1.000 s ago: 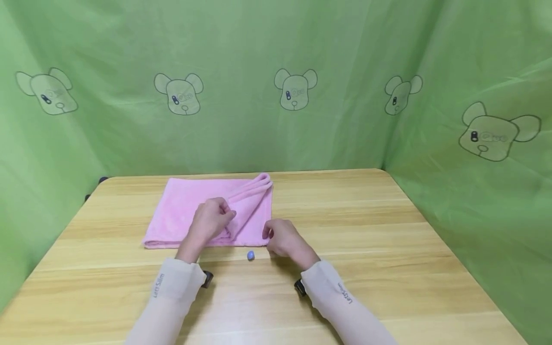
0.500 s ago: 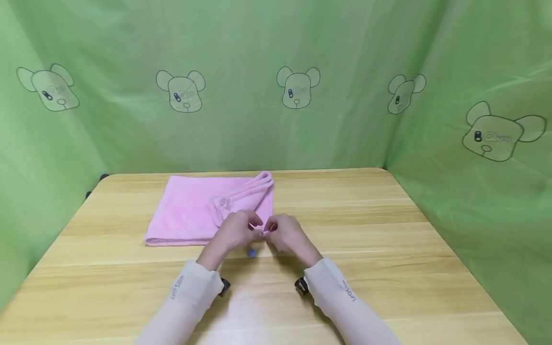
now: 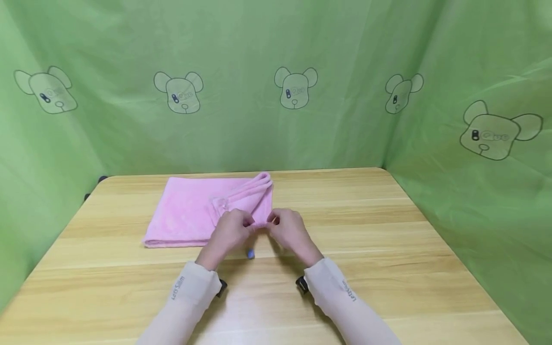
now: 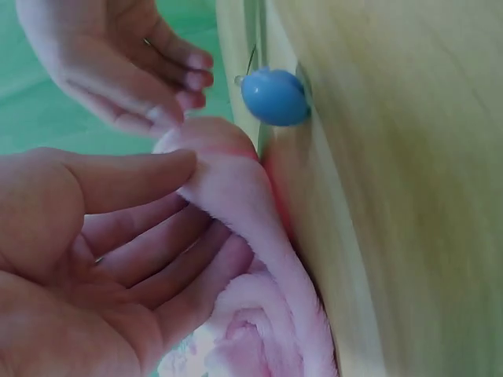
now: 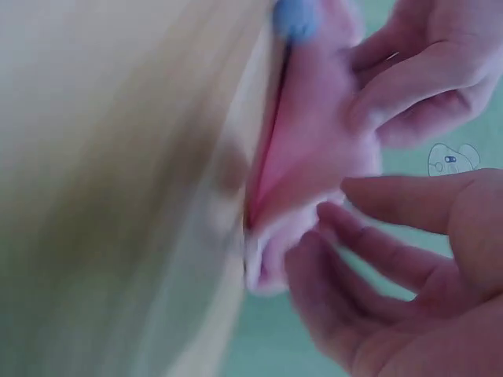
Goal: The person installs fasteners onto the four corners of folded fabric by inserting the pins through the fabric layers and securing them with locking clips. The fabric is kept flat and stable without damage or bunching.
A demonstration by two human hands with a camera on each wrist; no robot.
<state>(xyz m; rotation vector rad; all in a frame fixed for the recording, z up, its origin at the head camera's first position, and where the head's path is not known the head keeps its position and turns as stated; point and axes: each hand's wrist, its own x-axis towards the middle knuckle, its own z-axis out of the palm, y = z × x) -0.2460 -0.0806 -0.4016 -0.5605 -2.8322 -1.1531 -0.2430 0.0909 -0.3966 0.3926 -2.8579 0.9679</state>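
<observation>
A folded pink towel (image 3: 185, 206) lies on the table, its right part turned over in a slanted flap. At the near edge, close to the right corner, my left hand (image 3: 233, 227) pinches the cloth between thumb and fingers. Just beside it my right hand (image 3: 290, 232) pinches the same edge, which is lifted a little between both hands. In the left wrist view the left thumb presses on the fluffy edge (image 4: 232, 184). A small blue rounded thing with a nub (image 4: 273, 98) sits on the table in front of the towel, below the hands.
The wooden table (image 3: 366, 268) extends around the towel. Green curtains (image 3: 233, 129) with mouse-head drawings enclose the back and sides. A small glinting patch (image 3: 223, 203) shows on the towel's flap. Both wrists wear dark devices (image 3: 303, 285).
My left hand has come right and nearer from the flap to the towel's near edge beside my right hand. Both have then raised that edge and moved it slightly away.
</observation>
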